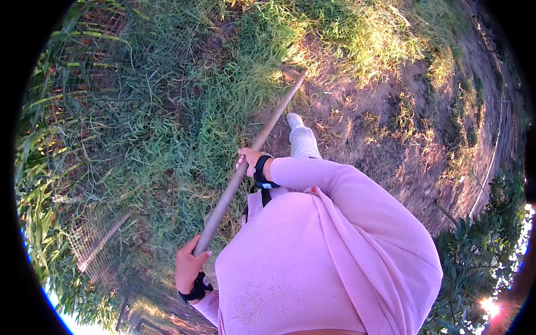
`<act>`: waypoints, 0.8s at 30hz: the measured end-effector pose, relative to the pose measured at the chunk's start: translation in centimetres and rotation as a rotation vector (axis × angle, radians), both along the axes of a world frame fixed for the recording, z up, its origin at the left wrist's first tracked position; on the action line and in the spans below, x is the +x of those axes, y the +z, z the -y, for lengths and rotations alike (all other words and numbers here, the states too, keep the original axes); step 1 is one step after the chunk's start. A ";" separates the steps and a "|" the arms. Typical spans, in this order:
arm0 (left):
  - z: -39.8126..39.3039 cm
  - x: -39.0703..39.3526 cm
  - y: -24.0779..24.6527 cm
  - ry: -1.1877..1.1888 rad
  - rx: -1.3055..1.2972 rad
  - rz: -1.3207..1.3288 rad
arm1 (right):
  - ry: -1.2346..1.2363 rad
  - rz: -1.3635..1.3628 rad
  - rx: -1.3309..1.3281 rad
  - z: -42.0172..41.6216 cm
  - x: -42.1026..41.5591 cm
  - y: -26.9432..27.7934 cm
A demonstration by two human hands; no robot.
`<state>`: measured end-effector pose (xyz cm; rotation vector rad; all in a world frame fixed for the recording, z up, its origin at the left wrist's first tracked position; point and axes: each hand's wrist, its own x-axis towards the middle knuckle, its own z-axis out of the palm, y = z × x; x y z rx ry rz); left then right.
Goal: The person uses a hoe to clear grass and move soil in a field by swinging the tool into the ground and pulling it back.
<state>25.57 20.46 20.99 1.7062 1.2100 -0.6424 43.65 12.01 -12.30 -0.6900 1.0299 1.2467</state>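
Note:
A long wooden handle (pixel 226 197) runs slantwise from beside my left hip to the ground ahead of me. My left hand (pixel 190 264), with a black band at the wrist, is wrapped around its near end. Farther along, my right hand (pixel 251 161) grips the shaft near its middle, also wearing a black wristband (pixel 262 171). The far end reaches the ground where grass meets bare soil. A tool head (pixel 290 75), perhaps a hoe's, seems to sit there, but grass and shade hide its shape.
Dense green grass (pixel 167 125) covers the ground on the left, beside a wire mesh fence (pixel 94 251) and tall leafy plants (pixel 37 176). Bare soil (pixel 360 113) lies to the right. One shoe (pixel 295 120) of mine stands close to the shaft. A leafy bush (pixel 469 259) grows at right.

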 end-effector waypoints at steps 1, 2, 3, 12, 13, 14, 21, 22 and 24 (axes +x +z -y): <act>0.1 0.1 0.3 0.088 -0.065 -0.049 | -0.002 -0.026 -0.005 0.4 0.2 0.9; 0.0 -0.3 0.0 0.125 -0.112 -0.028 | -0.006 -0.052 -0.009 0.9 0.5 1.7; -0.2 -0.9 -0.6 0.163 -0.157 -0.008 | -0.009 -0.079 -0.012 1.5 0.8 2.3; 3.2 1.8 -11.1 0.299 -0.459 0.095 | -0.059 0.099 -0.341 7.5 8.0 -2.0; 3.8 2.9 -12.1 0.303 -0.498 0.113 | -0.061 0.119 -0.382 8.2 9.5 -2.3; 4.3 3.9 -13.0 0.307 -0.536 0.131 | -0.030 0.162 -0.391 8.9 10.7 -3.3; 6.7 9.0 -19.4 0.035 -0.434 0.282 | -0.013 0.394 -0.520 11.2 18.4 -4.9; 6.7 10.2 -19.1 -0.127 -0.327 0.165 | 0.038 0.429 -0.530 11.5 19.2 -5.6; 7.6 10.4 -20.3 -0.270 -0.172 0.248 | 0.063 0.512 -0.608 10.9 19.3 -4.8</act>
